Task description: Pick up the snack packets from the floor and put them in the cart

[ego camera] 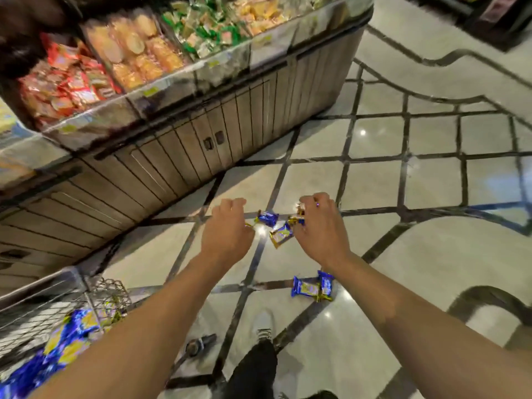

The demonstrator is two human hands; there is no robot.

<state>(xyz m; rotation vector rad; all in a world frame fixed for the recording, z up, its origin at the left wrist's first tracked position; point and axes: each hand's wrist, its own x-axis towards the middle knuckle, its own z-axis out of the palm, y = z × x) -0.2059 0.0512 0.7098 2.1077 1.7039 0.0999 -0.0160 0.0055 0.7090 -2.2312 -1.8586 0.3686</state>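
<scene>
Blue and gold snack packets lie on the tiled floor. One packet point(267, 218) and another point(281, 235) sit between my hands. My right hand point(319, 228) reaches down with curled fingers gripping a packet point(299, 217) at its fingertips. My left hand point(227, 231) hovers with fingers curled downward beside the packets; a gold wrapper edge shows at its thumb side, and whether it holds anything cannot be told. Two more packets point(312, 287) lie nearer me on the floor. The wire cart point(72, 306) at the lower left holds several blue packets point(66, 341).
A display counter point(178, 145) with bins of packaged snacks stands to the left and ahead. My white shoe point(263, 323) and dark trouser leg are below. A cart wheel point(195, 345) sits near my foot. Polished floor spreads to the right.
</scene>
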